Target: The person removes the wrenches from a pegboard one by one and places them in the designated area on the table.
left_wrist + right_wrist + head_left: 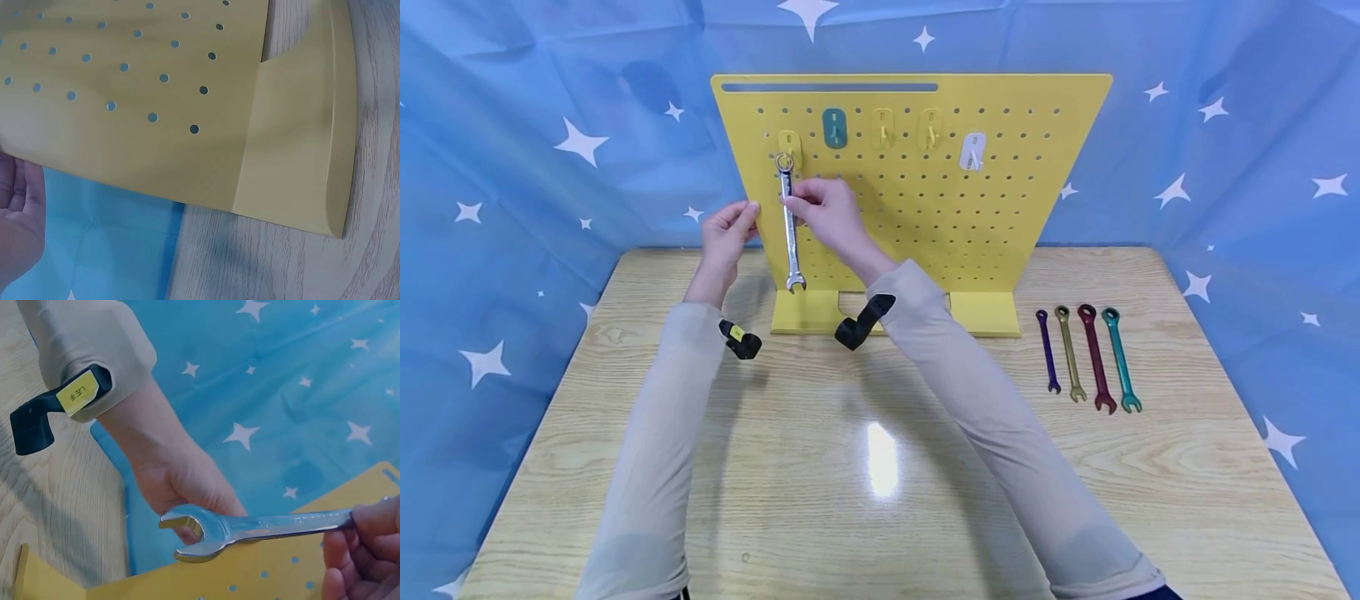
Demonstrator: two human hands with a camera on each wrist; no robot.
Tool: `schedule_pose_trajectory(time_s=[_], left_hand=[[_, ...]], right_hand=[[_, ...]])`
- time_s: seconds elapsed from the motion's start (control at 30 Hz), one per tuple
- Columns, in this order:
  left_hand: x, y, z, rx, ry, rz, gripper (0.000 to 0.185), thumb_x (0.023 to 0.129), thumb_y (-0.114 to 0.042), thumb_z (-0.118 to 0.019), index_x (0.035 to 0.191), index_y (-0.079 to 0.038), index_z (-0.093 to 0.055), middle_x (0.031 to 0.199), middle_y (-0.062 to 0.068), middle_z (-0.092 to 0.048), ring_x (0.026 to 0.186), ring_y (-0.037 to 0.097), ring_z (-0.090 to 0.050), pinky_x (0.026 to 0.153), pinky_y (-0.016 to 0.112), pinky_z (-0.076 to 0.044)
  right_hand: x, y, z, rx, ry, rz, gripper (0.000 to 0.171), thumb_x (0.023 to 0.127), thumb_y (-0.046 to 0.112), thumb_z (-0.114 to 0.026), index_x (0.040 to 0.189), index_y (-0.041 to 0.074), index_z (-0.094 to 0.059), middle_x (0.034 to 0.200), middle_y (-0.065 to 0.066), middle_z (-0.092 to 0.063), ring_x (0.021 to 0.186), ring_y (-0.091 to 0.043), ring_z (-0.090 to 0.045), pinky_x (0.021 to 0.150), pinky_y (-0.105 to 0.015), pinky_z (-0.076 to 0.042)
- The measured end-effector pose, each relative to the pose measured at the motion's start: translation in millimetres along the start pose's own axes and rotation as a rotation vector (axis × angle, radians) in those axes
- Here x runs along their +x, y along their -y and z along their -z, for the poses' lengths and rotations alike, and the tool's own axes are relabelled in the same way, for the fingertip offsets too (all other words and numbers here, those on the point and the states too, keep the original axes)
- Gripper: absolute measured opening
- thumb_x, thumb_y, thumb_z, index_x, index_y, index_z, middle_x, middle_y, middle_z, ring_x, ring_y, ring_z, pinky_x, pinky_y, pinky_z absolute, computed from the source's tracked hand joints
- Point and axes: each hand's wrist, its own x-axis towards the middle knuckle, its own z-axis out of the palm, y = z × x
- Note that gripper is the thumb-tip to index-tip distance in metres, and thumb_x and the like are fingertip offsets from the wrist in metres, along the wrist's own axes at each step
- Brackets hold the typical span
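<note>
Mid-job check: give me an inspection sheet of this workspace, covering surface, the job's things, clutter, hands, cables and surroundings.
Surface: wooden table, light glare near the middle.
Job's things: silver wrench hangs upright, its ring end at the leftmost hook of the yellow pegboard; four other hooks bare.
Clutter: four coloured wrenches side by side on the table, right of the board.
Hands: right hand pinches the silver wrench's shaft; left hand holds the board's left edge.
Cables: nothing seen.
Surroundings: blue star-print cloth behind and at both sides.
</note>
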Motion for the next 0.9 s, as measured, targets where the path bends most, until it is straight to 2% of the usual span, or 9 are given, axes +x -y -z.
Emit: schedule_pose_trajectory(time_s=[0.2,0.33,0.53,0.8,0.9], left_hand=[[0.2,0.2,0.0,0.008,-0.002,0.0,0.008,0.084,-0.02,-0.07,0.087,-0.012,-0.072,0.083,-0.002,-0.067,0.077,0.01,-0.064,0.074,0.02,-0.054],[0.4,0.4,-0.2,0.003,-0.002,-0.004,0.006,0.084,-0.019,-0.07,0.085,-0.013,-0.072,0.082,-0.002,-0.067,0.076,0.01,-0.064,0.075,0.021,-0.054],[0.6,0.4,-0.7,-0.018,0.004,-0.016,0.005,0.085,-0.017,-0.069,0.082,-0.014,-0.072,0.081,-0.002,-0.066,0.074,0.01,-0.064,0.072,0.02,-0.054],[0.3,1.0,-1.2,-0.025,0.011,-0.029,0.006,0.086,-0.015,-0.069,0.08,-0.015,-0.072,0.078,-0.002,-0.068,0.073,0.01,-0.064,0.07,0.019,-0.054],[0.2,1.3,-0.5,-0.034,0.017,-0.03,0.007,0.086,-0.015,-0.069,0.08,-0.015,-0.072,0.078,-0.002,-0.068,0.074,0.011,-0.064,0.07,0.019,-0.054]], right_hand=[[-1.9,2.2,2.4,0.049,0.018,-0.023,0.014,0.089,0.005,-0.064,0.091,-0.009,-0.066,0.075,-0.003,-0.061,0.071,-0.022,-0.055,0.065,-0.026,-0.049],[-1.7,4.1,2.6,0.058,0.026,-0.04,0.014,0.09,0.005,-0.063,0.092,-0.009,-0.066,0.076,-0.003,-0.061,0.076,-0.028,-0.056,0.063,-0.022,-0.048],[-3.4,10.5,3.1,0.046,0.03,-0.036,0.014,0.09,0.006,-0.063,0.09,-0.007,-0.066,0.076,-0.005,-0.063,0.081,-0.034,-0.057,0.066,-0.025,-0.05],[-10.6,7.5,9.9,0.056,0.019,0.014,0.013,0.09,0.003,-0.062,0.088,-0.01,-0.064,0.074,-0.003,-0.061,0.069,-0.02,-0.054,0.066,-0.027,-0.049],[-14.0,4.2,14.6,0.064,0.006,0.021,0.012,0.089,0.001,-0.063,0.089,-0.011,-0.064,0.072,-0.001,-0.06,0.069,-0.019,-0.055,0.065,-0.025,-0.049]])
